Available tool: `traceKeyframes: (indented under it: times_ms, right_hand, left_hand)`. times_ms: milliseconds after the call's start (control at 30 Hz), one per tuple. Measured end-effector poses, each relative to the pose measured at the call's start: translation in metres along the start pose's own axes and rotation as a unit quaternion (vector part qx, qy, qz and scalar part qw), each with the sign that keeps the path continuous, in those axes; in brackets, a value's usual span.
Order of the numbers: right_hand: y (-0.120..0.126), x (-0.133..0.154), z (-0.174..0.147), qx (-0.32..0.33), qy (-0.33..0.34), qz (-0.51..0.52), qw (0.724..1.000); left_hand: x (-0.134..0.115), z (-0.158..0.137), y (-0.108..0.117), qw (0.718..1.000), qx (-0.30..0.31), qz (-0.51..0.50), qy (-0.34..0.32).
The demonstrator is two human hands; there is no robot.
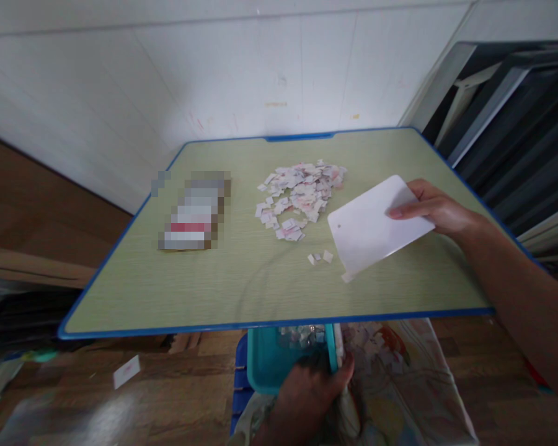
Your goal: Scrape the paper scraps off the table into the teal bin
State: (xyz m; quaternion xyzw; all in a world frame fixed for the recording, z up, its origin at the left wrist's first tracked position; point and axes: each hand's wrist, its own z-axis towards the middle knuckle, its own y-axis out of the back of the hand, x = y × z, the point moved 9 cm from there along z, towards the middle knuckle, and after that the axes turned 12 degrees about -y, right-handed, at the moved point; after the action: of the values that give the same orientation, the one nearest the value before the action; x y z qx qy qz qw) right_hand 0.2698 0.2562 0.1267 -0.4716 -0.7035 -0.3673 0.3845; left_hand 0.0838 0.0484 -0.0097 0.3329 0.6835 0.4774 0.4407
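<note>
My right hand (434, 207) grips a thin white plastic board (376, 223) with rounded corners and a small hole, thumb on top. The board is tilted just above the right half of the table. Beside its left edge lie a few loose paper pieces (320, 257) and a larger heap of small cut paper pieces (302, 189). Below the table's front edge, my left hand (309, 390) is closed over the right rim of a teal plastic basin (265, 365), thumb outside and fingers inside. Small pieces (304, 336) lie in the basin. Blur hides some of the fingers.
The pale green table (167, 291) has a blue edge and stands against a white wall (242, 74). A pixelated block (190, 214) lies at left. Under the table, a patterned cloth (413, 396) bears more paper pieces. A white card (127, 371) lies on the wooden floor.
</note>
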Motion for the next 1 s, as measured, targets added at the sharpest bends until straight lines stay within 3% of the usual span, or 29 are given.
traceKeyframes:
  times_ms: [267,633,900,1000]
  right_hand:
    - [-0.001,0.003,0.0,-0.001,0.015,-0.001,1.0]
    - [-0.022,-0.007,-0.008,0.109,-0.056,-0.068,0.99]
    - [-0.027,-0.013,-0.012,0.177,-0.056,-0.071,0.98]
    - [-0.023,-0.01,-0.011,0.157,-0.038,-0.056,0.985]
  left_hand:
    - [0.0,0.0,0.0,1.0,0.003,0.001,-0.002]
    - [0.0,0.0,-0.001,1.0,0.027,0.004,0.006]
    - [0.0,0.0,-0.001,0.999,0.028,0.013,0.007]
    - [0.0,0.0,0.0,1.0,0.021,0.013,0.007]
